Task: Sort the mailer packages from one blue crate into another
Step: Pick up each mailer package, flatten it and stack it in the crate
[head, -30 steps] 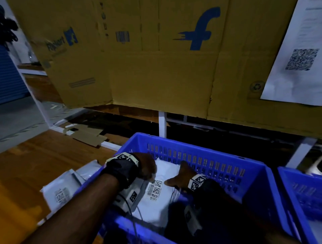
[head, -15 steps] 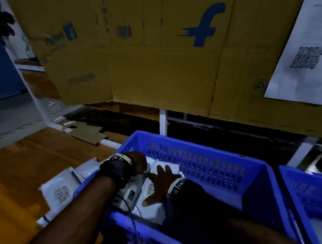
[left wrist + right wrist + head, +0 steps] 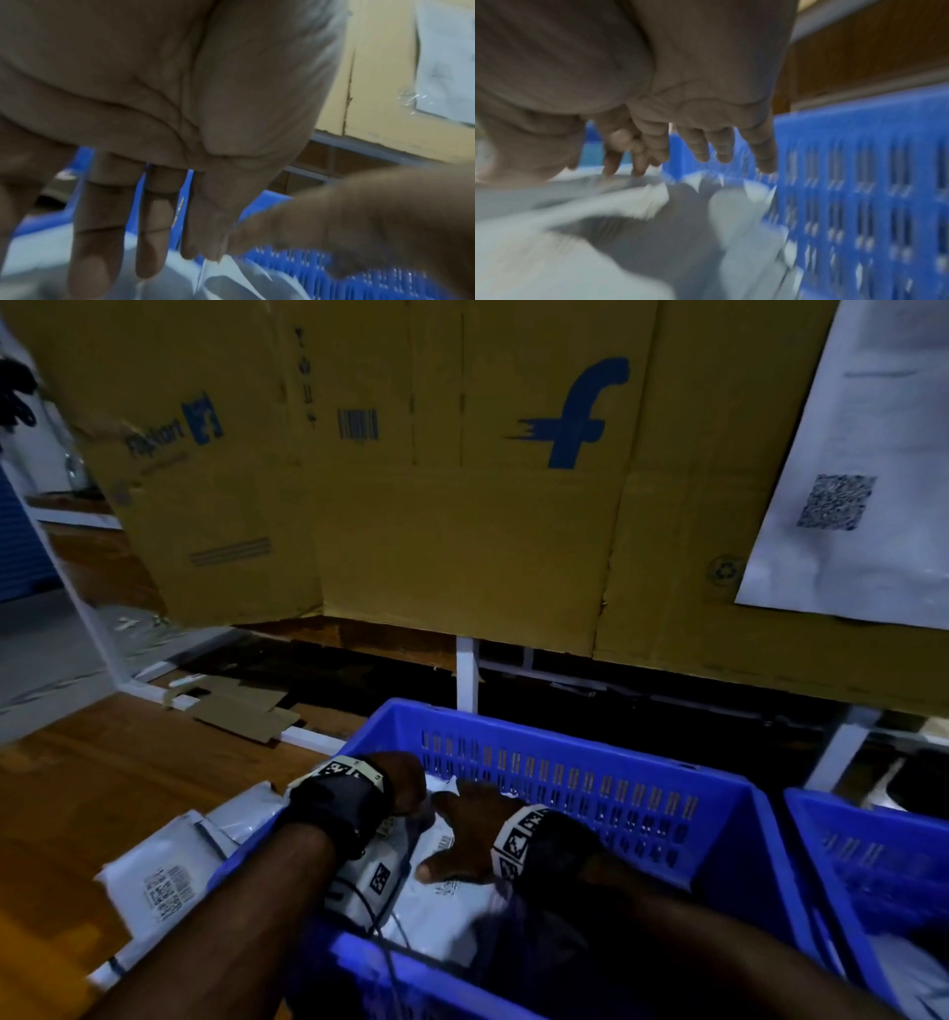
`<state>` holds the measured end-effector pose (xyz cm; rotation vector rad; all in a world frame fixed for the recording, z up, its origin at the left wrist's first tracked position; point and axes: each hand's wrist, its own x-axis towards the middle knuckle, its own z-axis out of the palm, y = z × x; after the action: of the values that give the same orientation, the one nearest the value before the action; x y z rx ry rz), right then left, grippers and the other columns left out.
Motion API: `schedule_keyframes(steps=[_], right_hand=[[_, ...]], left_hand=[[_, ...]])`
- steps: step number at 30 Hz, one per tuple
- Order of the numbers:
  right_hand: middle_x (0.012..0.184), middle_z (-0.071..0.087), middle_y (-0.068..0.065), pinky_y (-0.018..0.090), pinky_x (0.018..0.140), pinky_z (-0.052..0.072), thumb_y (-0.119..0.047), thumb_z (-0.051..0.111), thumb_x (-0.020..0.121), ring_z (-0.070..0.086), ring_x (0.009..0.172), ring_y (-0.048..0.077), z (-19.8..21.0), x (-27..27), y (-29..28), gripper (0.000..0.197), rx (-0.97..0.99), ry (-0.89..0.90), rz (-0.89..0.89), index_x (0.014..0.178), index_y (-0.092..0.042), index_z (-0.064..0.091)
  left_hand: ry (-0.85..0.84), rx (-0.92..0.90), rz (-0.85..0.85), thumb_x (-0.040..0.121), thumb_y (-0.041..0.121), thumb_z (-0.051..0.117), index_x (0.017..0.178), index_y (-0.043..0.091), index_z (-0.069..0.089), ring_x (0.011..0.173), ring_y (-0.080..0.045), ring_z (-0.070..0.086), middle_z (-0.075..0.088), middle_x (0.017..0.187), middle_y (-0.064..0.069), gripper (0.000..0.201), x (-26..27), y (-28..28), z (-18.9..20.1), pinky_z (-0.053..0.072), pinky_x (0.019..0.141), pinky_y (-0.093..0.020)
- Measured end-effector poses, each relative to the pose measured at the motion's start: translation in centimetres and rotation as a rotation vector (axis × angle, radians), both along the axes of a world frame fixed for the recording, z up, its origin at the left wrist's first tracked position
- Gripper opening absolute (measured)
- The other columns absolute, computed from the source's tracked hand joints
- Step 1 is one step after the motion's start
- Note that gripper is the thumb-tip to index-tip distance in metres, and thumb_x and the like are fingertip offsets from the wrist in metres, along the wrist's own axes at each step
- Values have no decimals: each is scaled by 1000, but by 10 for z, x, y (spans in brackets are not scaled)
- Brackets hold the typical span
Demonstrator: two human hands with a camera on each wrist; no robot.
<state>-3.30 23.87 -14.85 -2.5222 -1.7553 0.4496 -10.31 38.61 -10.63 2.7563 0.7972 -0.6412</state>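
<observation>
Two blue crates: near crate [image 3: 590, 762] w/ white mailers [image 3: 447, 911], second crate [image 3: 868, 845] at right edge. Both hands inside near crate; right hand [image 3: 464, 834] splayed flat on mailers, left hand [image 3: 405, 783] fingers straight, poss. touching mailer edge. Approx. 2 mailers [image 3: 154, 880] outside, left of crate.

Two bare forearms, no sleeves. The left wrist [image 3: 341, 806] wears a dark strap edged by a white band of black square code markers, holding a white camera unit [image 3: 367, 875] with a thin black cable. The right wrist [image 3: 518, 839] wears a matching marker band.
</observation>
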Motion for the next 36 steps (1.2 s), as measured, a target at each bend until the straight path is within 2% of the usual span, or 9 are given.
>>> schedule_keyframes(steps=[4,10,14,18,20,27,30,32,36], right_hand=[[114,63,10,37,87,52,-62,69,74,61,106,30,36,16,-4,62,142,5,-44,118,-19,59],[130,60,11,31,93,47,-53,67,84,57,118,28,94,26,-41,61,206,-84,-146,130,-14,58],[117,68,7,24,75,40,-47,67,86,63,108,25,130,28,-88,41,330,-71,-242,119,-22,66],[106,71,5,27,72,44,-46,67,87,63,92,16,164,32,-150,34,451,-19,-393,106,-18,71],[97,72,7,31,72,50,-51,63,87,65,88,22,175,41,-186,35,449,-90,-495,98,-18,72],[86,69,7,26,65,42,-44,65,87,66,82,24,172,87,-307,26,359,-210,-740,84,-18,69],[108,71,6,31,80,51,-37,70,84,65,99,24,157,109,-343,30,351,-186,-763,109,-21,69],[114,70,7,28,83,48,-36,69,85,64,104,26,149,121,-363,34,287,-178,-792,115,-20,69],[104,71,5,34,83,52,-58,57,75,66,97,29,124,153,-394,39,101,-292,-815,94,-27,72]], left_hand=[[-68,35,-64,91,14,57,117,4,68,116,-27,61,66,121,-14,30,-3,-10,24,47,94,-29],[-309,70,-129,95,15,55,125,7,64,122,-26,57,62,132,-10,32,2,-50,72,44,102,-32],[-456,61,-214,91,22,61,109,13,70,110,-27,61,67,118,-8,21,14,-85,103,49,88,-31],[-631,-26,-249,90,27,65,100,24,70,103,-21,61,68,110,2,12,30,-133,127,40,80,-26],[-720,-95,-292,90,29,67,104,23,71,101,-18,62,69,108,3,16,42,-162,137,43,78,-25],[-877,-324,-460,88,23,70,91,16,71,87,-18,64,71,92,-1,8,103,-272,145,45,70,-23],[-911,-382,-524,85,23,72,81,16,71,92,-22,67,73,92,-6,8,134,-312,136,50,78,-28],[-912,-426,-508,84,24,72,86,14,75,93,-22,68,74,94,-6,10,151,-336,126,53,83,-33],[-925,-544,-507,85,18,71,86,15,77,81,-20,69,74,84,-4,6,180,-369,101,55,79,-33]])
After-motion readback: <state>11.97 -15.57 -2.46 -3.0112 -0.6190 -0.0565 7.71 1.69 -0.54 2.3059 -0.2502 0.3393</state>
